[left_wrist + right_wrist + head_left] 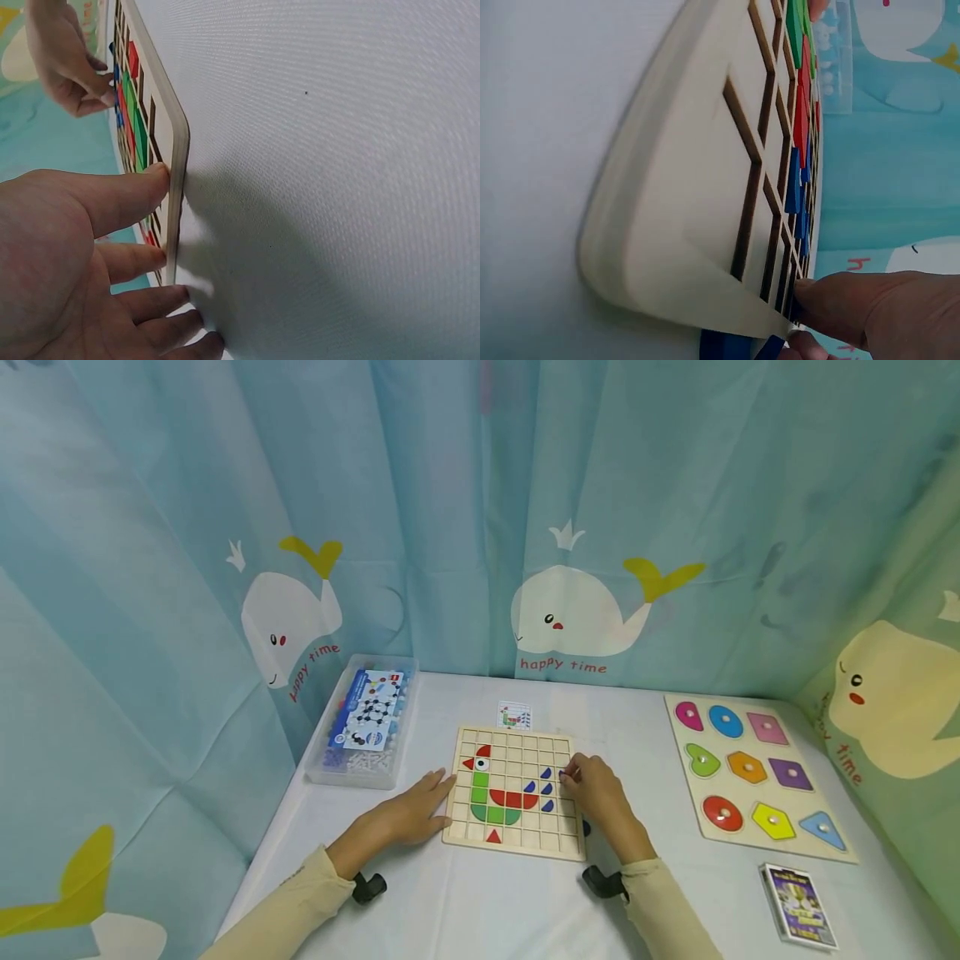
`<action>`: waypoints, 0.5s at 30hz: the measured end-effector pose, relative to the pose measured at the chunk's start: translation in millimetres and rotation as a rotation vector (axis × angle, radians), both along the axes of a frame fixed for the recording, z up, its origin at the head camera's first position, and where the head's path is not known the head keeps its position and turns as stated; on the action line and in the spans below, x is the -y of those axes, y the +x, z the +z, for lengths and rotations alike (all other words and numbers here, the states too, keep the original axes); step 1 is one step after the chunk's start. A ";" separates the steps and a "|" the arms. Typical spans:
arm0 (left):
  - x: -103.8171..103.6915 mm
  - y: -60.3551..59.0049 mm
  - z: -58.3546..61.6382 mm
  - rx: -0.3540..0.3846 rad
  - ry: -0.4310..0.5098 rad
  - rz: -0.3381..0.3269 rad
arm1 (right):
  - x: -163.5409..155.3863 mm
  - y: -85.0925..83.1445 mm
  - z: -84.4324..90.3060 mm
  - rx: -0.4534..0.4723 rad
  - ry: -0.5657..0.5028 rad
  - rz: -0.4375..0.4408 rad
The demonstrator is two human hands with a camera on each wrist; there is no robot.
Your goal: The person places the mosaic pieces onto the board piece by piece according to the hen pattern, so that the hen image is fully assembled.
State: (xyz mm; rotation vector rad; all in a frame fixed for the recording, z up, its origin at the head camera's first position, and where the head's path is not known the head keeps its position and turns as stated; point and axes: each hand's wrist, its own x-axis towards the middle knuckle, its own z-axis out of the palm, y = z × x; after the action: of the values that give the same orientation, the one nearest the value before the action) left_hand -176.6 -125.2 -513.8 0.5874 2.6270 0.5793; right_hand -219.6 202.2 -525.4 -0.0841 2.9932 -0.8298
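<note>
A wooden grid board (551,843) lies on the table with red, green and blue pieces set in its squares as a bird shape. My left hand (414,810) rests at the board's left edge, its thumb and fingers extended against the rim. At the right side, my right hand (600,789) pinches a small blue piece (562,774) over a square in the right column. Several blue pieces (547,788) sit in squares just left of those fingers. In the right wrist view, loose blue pieces (726,345) lie beside the board edge, near my fingertips.
A small picture card (514,716) lies behind the board. At the back left is a clear plastic case (318,770) of parts. A knobbed shape puzzle (720,853) and a purple card box (799,906) lie to the right. A curtain (457,527) hangs behind the table.
</note>
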 end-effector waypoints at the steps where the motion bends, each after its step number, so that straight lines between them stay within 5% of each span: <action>1: -0.3 0.0 0.0 0.001 -0.002 0.001 | -0.2 0.4 0.2 -0.006 0.005 0.001; 15: -0.4 1.7 2.9 -0.007 -0.003 -0.001 | -19.1 7.9 12.9 0.025 0.011 0.009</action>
State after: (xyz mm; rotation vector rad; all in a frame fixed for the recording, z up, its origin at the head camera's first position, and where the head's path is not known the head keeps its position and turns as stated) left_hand -174.9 -124.7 -510.9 0.5909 2.6333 0.5737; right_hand -211.8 221.3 -512.5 -0.0858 2.9718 -0.8079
